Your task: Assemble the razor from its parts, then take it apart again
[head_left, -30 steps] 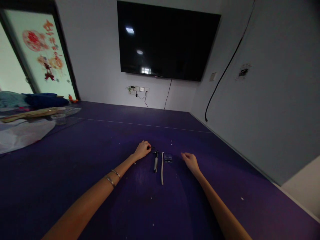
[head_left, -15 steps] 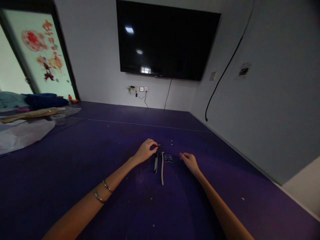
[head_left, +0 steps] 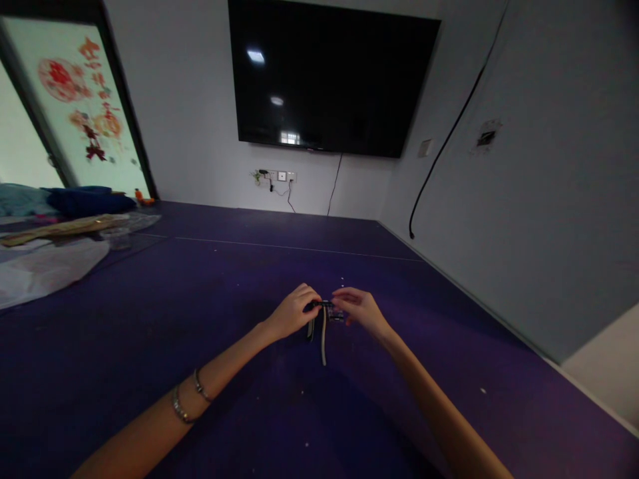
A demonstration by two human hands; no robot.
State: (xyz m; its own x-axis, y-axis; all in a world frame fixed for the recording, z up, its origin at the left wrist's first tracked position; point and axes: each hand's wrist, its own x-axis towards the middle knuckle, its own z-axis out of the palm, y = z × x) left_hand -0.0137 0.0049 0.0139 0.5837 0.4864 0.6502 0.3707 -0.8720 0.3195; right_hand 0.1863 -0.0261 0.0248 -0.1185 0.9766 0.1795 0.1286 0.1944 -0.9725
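A short, thin black piece (head_left: 326,304) is pinched between the thumb and fingers of my left hand (head_left: 295,310). My right hand (head_left: 361,310) closes its fingertips at the piece's right end, so both hands meet on it. Its exact kind is too small to make out. Just below lies a long beige cord-like strip (head_left: 324,342), running toward me. Left of that is a dark and pale strip (head_left: 311,328), its top hidden by my left hand. A small clear packet (head_left: 336,315) rests under my right fingers, partly covered.
Everything lies on a broad purple surface (head_left: 224,286) with small white specks. Cloths (head_left: 90,199) and a white sheet (head_left: 54,269) are at the far left. A black cable (head_left: 442,156) hangs along the right wall. Below the television (head_left: 334,80) are wall sockets (head_left: 282,176).
My right hand has moved left to the black piece and now touches its right end. My left hand has shifted slightly right and down, bringing the piece over the top of the beige strip.
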